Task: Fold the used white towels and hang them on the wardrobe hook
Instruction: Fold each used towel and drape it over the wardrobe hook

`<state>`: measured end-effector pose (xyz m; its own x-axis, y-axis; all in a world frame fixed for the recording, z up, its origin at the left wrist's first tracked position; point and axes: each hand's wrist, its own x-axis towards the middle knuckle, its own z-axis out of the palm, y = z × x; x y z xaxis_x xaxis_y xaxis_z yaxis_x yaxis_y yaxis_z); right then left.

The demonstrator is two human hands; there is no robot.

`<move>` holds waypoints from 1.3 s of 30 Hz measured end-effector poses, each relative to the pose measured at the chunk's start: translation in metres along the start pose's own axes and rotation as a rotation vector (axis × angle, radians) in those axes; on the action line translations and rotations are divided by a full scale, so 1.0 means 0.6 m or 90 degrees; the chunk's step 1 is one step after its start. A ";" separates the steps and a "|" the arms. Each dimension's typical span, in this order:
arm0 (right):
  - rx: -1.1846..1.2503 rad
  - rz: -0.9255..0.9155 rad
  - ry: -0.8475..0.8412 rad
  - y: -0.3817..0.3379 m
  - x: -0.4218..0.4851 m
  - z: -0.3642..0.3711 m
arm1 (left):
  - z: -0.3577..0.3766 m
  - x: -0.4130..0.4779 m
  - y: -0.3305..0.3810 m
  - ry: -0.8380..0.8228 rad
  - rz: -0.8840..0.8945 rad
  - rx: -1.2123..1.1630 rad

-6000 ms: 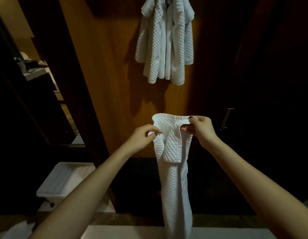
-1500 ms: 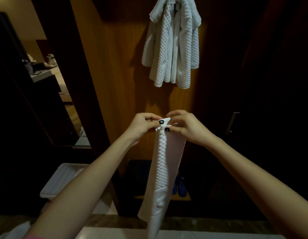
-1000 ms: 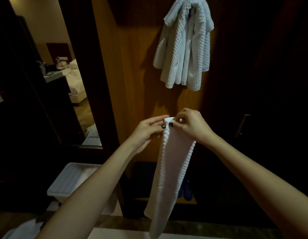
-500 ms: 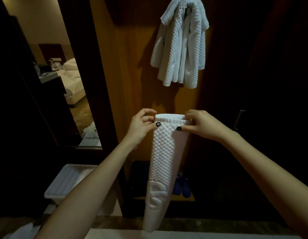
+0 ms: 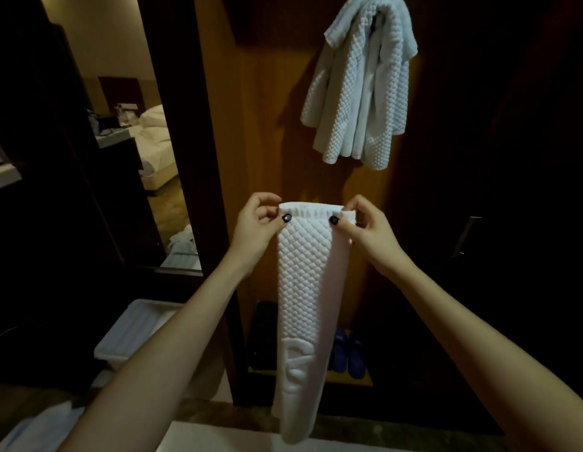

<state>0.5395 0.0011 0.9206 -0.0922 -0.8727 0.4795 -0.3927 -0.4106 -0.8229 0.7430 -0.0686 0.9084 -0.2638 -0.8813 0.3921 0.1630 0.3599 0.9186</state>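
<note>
Left grip (image 5: 254,230) and right grip (image 5: 370,233) pinch the long, quilted towel (image 5: 303,282).

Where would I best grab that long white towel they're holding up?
Probably the top hem of the folded towel, pinched from above, midway between the left hand and right hand at its corners. The narrow strip hangs straight down from that edge, so holding there should keep the layers together.
</note>
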 end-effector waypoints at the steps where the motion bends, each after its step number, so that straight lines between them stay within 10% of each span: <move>1: 0.020 -0.010 0.008 -0.007 0.010 0.002 | -0.005 0.002 0.004 -0.008 -0.016 -0.040; 11: 0.193 0.048 0.033 -0.038 0.040 -0.003 | -0.010 -0.017 -0.017 -0.246 -0.252 -0.092; 20: 0.302 0.156 0.113 -0.046 0.071 -0.029 | 0.036 -0.005 0.001 -0.198 -0.155 -0.163; 28: 0.299 0.296 -0.117 0.052 -0.033 0.023 | 0.032 0.025 0.036 -0.092 -0.178 -0.226; 39: 0.400 0.273 -0.143 0.049 -0.053 0.054 | 0.015 0.048 0.067 -0.027 -0.203 -0.126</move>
<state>0.5607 0.0081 0.8714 0.0951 -0.9934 0.0640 0.2309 -0.0405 -0.9721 0.7334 -0.0770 0.9570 -0.3696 -0.9244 0.0941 0.2459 0.0003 0.9693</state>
